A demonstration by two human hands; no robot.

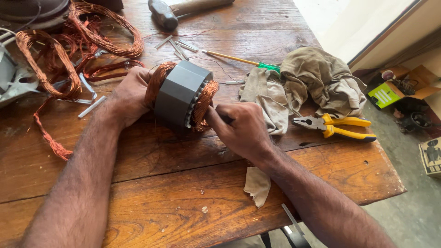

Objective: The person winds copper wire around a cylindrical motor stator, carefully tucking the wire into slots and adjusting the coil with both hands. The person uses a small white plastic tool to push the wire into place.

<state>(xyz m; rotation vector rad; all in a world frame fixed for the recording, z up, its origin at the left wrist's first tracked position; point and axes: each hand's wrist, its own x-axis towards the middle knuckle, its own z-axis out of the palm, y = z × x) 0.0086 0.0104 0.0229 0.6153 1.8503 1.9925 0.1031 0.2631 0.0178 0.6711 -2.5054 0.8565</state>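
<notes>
Your left hand (pixel 131 94) cups the far side of the motor stator (pixel 181 95), its fingers wrapped around the copper winding there and mostly hidden behind the grey laminated core. The stator lies on its side on the wooden counter (pixel 183 183), a little left of the frame's centre. Your right hand (pixel 243 128) is curled into a loose fist against the near winding, with the fingers closed together and the thumb tip pressing on the copper coil end; whether they pinch a wire or a tool, you cannot tell from here. Just right of that hand lies a crumpled beige rag (pixel 303 82), and yellow-handled pliers (pixel 335 126) rest at its lower edge. A screwdriver with a yellow shaft and green handle (pixel 243 60) lies above the stator, near scattered grey slot strips (pixel 177 46). Loose stripped copper coils (pixel 78 50) pile in the upper left, and a hammer (pixel 183 9) lies along the top edge.
</notes>
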